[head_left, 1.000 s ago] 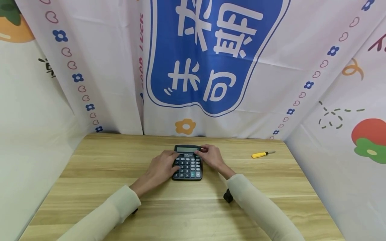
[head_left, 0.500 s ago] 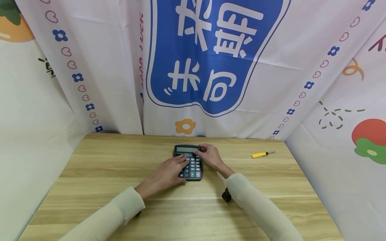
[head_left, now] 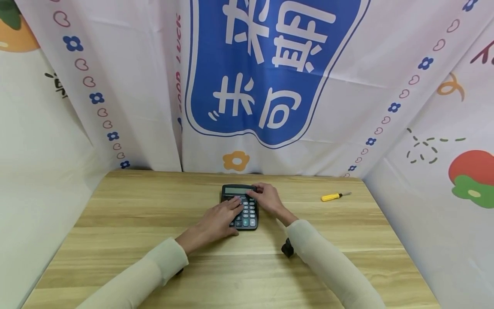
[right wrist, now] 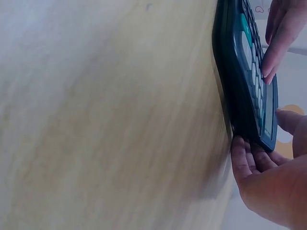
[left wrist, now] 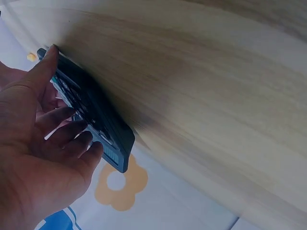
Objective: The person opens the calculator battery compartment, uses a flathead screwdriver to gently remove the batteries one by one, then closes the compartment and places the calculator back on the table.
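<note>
A black calculator [head_left: 250, 216] lies face up near the back of the wooden table, its display toward the back wall. Over its left keys rests my left hand [head_left: 219, 219], hiding many of them. In the left wrist view, the fingers [left wrist: 67, 132] reach across the key face and the thumb touches the lower edge. My right hand [head_left: 269, 200] holds the upper right corner of the calculator. From the right wrist view, its thumb [right wrist: 288, 120] is on the display side, with the other fingers tucked at the edge beneath.
A screwdriver [head_left: 331, 197] with a yellow handle lies at the back right of the table [head_left: 239, 274]. Printed cloth [head_left: 339, 128] hangs behind and at both sides. A small black object [head_left: 287, 248] shows beneath the right cuff.
My left hand has shifted right from the calculator's left edge onto its keys, covering more of them. The right hand stays at the corner, and the calculator keeps its place.
</note>
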Motion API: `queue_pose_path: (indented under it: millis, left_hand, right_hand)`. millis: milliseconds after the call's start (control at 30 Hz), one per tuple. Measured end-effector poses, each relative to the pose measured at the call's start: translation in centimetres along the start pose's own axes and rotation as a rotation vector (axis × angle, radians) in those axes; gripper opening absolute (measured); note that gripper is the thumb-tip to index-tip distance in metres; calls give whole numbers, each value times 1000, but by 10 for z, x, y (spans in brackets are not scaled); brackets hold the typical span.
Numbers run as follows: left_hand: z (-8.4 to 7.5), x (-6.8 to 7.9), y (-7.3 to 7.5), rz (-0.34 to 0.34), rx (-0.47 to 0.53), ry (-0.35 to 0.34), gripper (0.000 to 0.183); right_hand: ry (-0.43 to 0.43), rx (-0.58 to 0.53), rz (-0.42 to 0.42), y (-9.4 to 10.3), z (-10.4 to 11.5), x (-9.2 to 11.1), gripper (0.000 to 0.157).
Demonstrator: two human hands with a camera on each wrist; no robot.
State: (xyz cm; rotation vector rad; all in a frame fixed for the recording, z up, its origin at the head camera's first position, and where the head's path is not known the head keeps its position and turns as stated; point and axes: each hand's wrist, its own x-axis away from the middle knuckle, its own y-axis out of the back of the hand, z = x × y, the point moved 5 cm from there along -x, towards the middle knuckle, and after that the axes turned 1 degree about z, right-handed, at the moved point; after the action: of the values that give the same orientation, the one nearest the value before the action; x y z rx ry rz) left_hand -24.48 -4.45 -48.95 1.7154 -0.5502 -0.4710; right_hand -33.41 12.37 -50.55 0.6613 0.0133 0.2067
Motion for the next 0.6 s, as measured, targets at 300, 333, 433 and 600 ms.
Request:
queue_pose_path:
  millis: [300,333,433,600]
  left_hand:
    - [0,-2,-4,21,28,9,80]
    - [0,-2,-4,23,32,10,80]
    - [0,-1,-4,24,39,9,79]
    - [-2,0,-3,29,34,2,78]
  right_hand:
    - [-34,-36,8,-2,-3,-4,40]
    - [-36,-38,8,-2,-2,-5,39]
    - [-44,-49,9,-3,-3,-6,35]
    - [-53,-45,1,-4,-5,-8,28]
